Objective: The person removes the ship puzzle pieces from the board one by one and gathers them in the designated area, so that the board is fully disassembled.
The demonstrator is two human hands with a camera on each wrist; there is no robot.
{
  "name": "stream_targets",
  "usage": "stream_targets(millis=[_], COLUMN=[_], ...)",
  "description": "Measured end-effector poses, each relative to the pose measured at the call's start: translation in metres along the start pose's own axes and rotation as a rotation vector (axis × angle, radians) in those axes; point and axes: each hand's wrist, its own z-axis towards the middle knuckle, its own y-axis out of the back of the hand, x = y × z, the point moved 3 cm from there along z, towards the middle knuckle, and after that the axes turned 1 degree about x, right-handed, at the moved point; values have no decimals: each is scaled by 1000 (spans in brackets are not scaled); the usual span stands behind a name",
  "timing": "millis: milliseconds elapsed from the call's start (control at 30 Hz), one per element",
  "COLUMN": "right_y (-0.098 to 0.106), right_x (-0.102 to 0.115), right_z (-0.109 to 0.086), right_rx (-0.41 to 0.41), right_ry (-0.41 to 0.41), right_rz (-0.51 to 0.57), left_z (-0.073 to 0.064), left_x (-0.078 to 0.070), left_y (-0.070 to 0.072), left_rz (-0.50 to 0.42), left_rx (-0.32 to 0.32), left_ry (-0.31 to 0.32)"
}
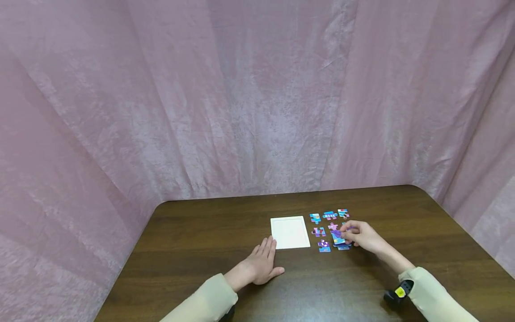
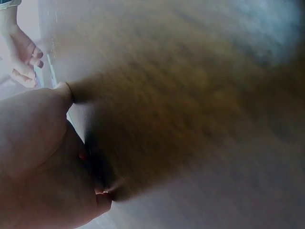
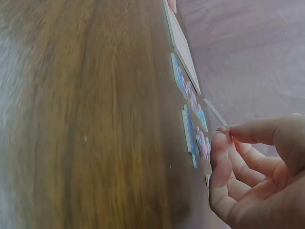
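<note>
My right hand point(image 1: 364, 236) pinches a blue and purple jigsaw piece point(image 1: 339, 239) between thumb and fingers. In the right wrist view that piece point(image 3: 216, 113) appears as a thin pale edge, tilted and raised off the table. Another piece point(image 1: 344, 247) lies partly hidden beneath it. My left hand point(image 1: 262, 264) rests palm down with straight fingers, its fingertips at the lower left corner of a square white puzzle tray point(image 1: 290, 232). Dark and blurred in the left wrist view, the left hand point(image 2: 38, 157) has its fingertips hidden.
Several loose jigsaw pieces lie in rough rows right of the tray, among them a corner-side piece point(image 1: 324, 246) and a far one point(image 1: 315, 218). The brown wooden table point(image 1: 201, 241) has a pink curtain point(image 1: 257, 112) behind it.
</note>
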Motion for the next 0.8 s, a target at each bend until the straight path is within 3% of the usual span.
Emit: stream_targets(millis=[800], right_y=[24], right_x=[-17], right_z=[-14], right_rx=[-19], right_ry=[-59], right_rz=[-56], left_z=[0], left_x=[1], left_y=[-1], left_rz=[-7], left_rx=[-8], left_ry=[-14])
